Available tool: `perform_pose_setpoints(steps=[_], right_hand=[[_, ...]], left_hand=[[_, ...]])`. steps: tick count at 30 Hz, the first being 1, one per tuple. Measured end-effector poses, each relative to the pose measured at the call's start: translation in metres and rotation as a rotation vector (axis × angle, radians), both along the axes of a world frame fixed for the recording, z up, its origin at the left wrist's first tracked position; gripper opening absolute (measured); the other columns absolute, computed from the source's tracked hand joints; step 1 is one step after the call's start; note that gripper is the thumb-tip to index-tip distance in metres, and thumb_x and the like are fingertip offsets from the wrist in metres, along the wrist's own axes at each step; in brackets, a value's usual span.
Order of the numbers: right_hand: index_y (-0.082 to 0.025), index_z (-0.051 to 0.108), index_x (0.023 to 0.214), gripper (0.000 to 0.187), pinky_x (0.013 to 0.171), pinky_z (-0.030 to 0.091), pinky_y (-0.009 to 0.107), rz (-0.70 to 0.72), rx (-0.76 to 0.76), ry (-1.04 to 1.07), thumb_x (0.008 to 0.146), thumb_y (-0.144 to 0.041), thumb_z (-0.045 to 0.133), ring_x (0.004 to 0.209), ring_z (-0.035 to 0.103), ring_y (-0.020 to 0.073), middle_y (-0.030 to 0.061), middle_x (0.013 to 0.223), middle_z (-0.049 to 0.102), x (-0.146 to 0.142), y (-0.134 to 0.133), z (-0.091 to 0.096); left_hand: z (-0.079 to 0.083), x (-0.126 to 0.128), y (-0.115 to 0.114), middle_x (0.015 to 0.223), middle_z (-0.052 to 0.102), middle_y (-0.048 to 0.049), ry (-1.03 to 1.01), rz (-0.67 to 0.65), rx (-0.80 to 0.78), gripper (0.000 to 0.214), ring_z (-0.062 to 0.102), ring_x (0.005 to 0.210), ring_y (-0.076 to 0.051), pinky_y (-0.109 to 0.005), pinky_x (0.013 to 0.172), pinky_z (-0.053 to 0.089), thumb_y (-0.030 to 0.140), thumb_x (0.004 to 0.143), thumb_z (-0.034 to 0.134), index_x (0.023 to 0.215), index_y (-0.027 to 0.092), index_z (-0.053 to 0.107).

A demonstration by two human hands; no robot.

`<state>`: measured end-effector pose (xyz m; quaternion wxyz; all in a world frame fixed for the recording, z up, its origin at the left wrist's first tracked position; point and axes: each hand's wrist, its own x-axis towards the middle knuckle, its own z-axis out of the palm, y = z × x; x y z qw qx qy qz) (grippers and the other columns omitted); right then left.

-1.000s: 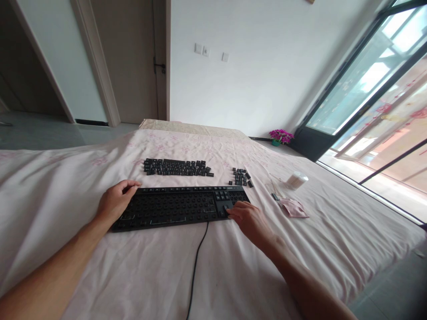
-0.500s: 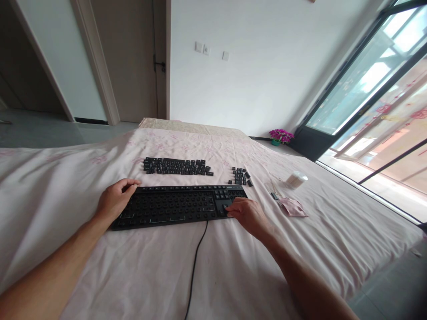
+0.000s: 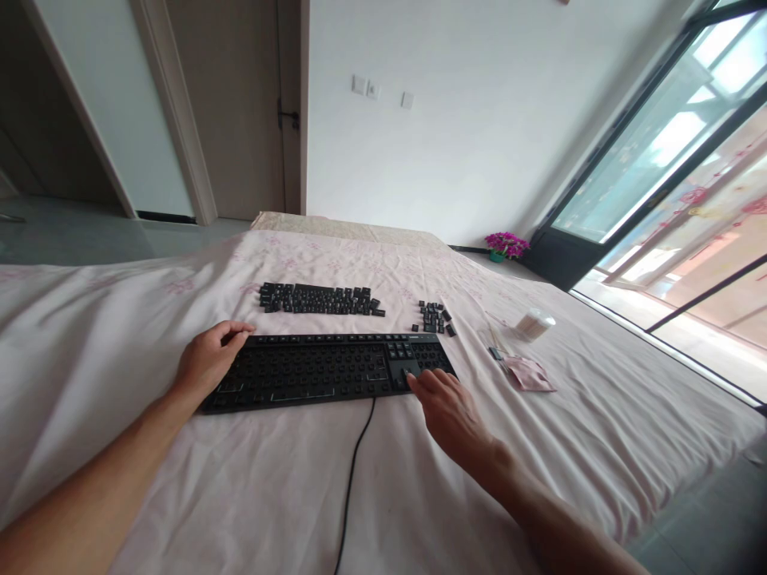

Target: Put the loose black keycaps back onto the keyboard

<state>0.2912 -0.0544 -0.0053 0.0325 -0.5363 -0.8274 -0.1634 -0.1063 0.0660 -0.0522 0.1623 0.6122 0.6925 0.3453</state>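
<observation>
A black keyboard [image 3: 323,371] lies across a pink bedsheet [image 3: 240,479], and most of its keycaps are off. My left hand [image 3: 207,363] curls over the keyboard's left end and holds it. My right hand [image 3: 447,407] rests at the right end with its fingers bunched. The fingertips touch the keys beside the number pad, and I cannot see whether they pinch anything. Removed keycaps [image 3: 320,299] lie in tidy rows behind the keyboard. A smaller group of keycaps [image 3: 432,317] sits to the right of the rows.
The keyboard's cable [image 3: 353,471] runs toward me over the sheet. To the right lie a white round container [image 3: 535,324], a small dark tool [image 3: 494,352] and a pink cloth [image 3: 528,374]. Magenta flowers [image 3: 505,243] stand on the floor by the glass door.
My right hand has drawn back slightly toward me, its fingertips still on the keys at the keyboard's right end. The left hand has stayed in place.
</observation>
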Motion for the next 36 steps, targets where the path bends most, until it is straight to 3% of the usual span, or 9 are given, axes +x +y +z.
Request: perform_pose_setpoints(steps=[7, 12, 18, 25, 30, 36], right_hand=[[-0.012, 0.060, 0.118, 0.040, 0.068, 0.038, 0.035, 0.012, 0.008, -0.125, 0.081, -0.001, 0.047, 0.080, 0.052, 0.0221, 0.0096, 0.090, 0.062, -0.007, -0.007, 0.000], [-0.023, 0.069, 0.100, 0.034, 0.067, 0.037, 0.030, -0.028, -0.104, 0.088, 0.086, -0.004, 0.044, 0.078, 0.053, 0.0174, 0.0036, 0.083, 0.062, -0.001, 0.003, 0.015], [-0.029, 0.070, 0.108, 0.033, 0.074, 0.040, 0.024, -0.209, -0.096, 0.349, 0.091, -0.021, 0.043, 0.090, 0.060, 0.0150, 0.0015, 0.101, 0.067, 0.028, 0.063, 0.033], [-0.027, 0.073, 0.099, 0.022, 0.075, 0.039, 0.024, -0.338, -0.127, 0.093, 0.087, -0.027, 0.055, 0.098, 0.060, 0.0184, 0.0035, 0.105, 0.069, 0.035, 0.135, 0.038], [-0.023, 0.075, 0.088, 0.014, 0.079, 0.037, 0.028, -0.346, -0.168, -0.007, 0.080, -0.024, 0.064, 0.098, 0.057, 0.0216, 0.0070, 0.094, 0.072, 0.029, 0.158, 0.032], [-0.021, 0.075, 0.088, 0.015, 0.082, 0.035, 0.033, -0.315, -0.180, -0.081, 0.079, -0.021, 0.063, 0.100, 0.055, 0.0246, 0.0097, 0.095, 0.071, 0.028, 0.167, 0.025]], left_hand=[[-0.001, 0.000, 0.000, 0.100, 0.071, 0.0014, -0.007, -0.004, -0.005, 0.031, 0.064, 0.090, -0.019, -0.027, 0.080, 0.044, 0.044, 0.081, 0.049, 0.099, 0.028, 0.067], [0.000, 0.000, 0.001, 0.101, 0.071, 0.0013, 0.003, -0.001, -0.023, 0.031, 0.064, 0.091, -0.021, -0.028, 0.079, 0.045, 0.044, 0.081, 0.048, 0.099, 0.028, 0.067], [0.000, -0.001, 0.001, 0.100, 0.072, 0.0000, -0.002, -0.017, -0.020, 0.032, 0.065, 0.089, -0.021, -0.028, 0.075, 0.045, 0.045, 0.081, 0.048, 0.098, 0.028, 0.068], [-0.003, -0.002, 0.004, 0.102, 0.072, 0.0008, -0.024, -0.017, -0.017, 0.029, 0.065, 0.091, -0.021, -0.028, 0.076, 0.045, 0.043, 0.081, 0.050, 0.098, 0.028, 0.068], [-0.002, -0.002, 0.004, 0.104, 0.071, 0.0012, -0.019, -0.020, -0.034, 0.030, 0.064, 0.093, -0.021, -0.028, 0.077, 0.045, 0.044, 0.081, 0.049, 0.099, 0.029, 0.067], [-0.001, -0.001, 0.002, 0.103, 0.071, -0.0003, -0.019, -0.027, -0.014, 0.032, 0.065, 0.093, -0.021, -0.028, 0.079, 0.045, 0.045, 0.081, 0.049, 0.099, 0.026, 0.067]])
